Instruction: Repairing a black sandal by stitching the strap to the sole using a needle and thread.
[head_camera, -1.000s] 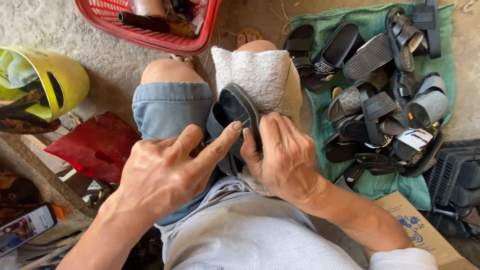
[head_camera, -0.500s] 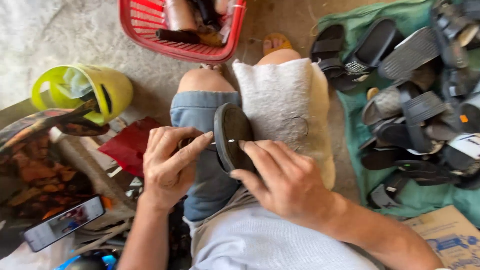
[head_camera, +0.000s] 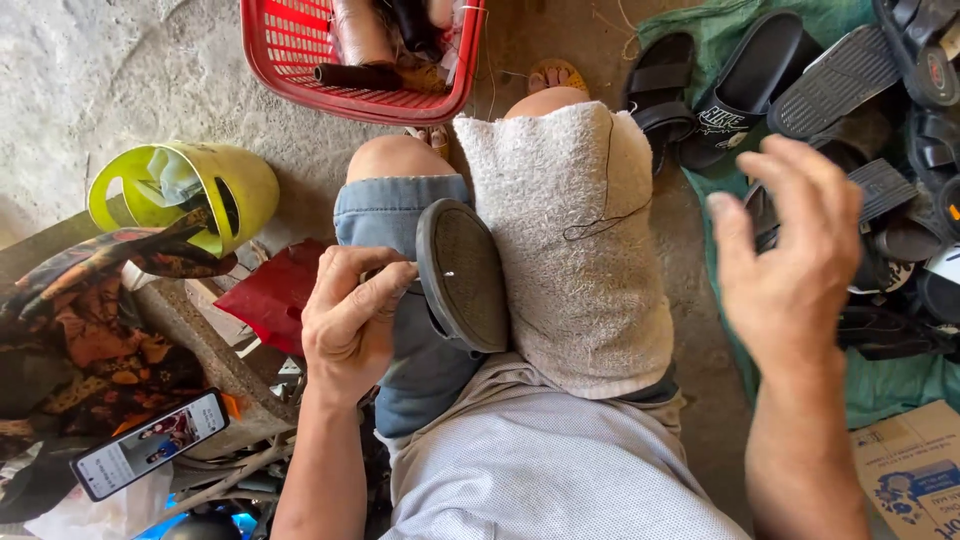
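Head view, looking down at a seated person's lap: the left hand (head_camera: 350, 320) is closed around a dark sandal (head_camera: 462, 275), thumb and fingers curled about its near edge, holding it on edge with the sole turned up and resting between the two thighs. A small pale point, seemingly a needle tip, shows near the middle of that sole. The sandal leans against a whitish towel (head_camera: 575, 250) draped over the right thigh, and a thin dark thread (head_camera: 607, 215) trails across the towel. The right hand (head_camera: 790, 260) is lifted off to the right, well apart from the sandal, fingers spread and loosely curved; whether it pinches the thread cannot be told. Denim shorts (head_camera: 400, 200) cover the left thigh. On the concrete floor ahead sits a red plastic basket (head_camera: 290, 50) holding spools. To the right, a heap of dark sandals (head_camera: 800, 80) lies on a green cloth (head_camera: 890, 385), with a cardboard box (head_camera: 910, 470) at the lower corner. To the left stands a yellow-green plastic container (head_camera: 250, 185), with a red bag (head_camera: 265, 295) near it and patterned fabric (head_camera: 90, 320) below, and a phone (head_camera: 150, 445) with a lit screen lies near the bottom.
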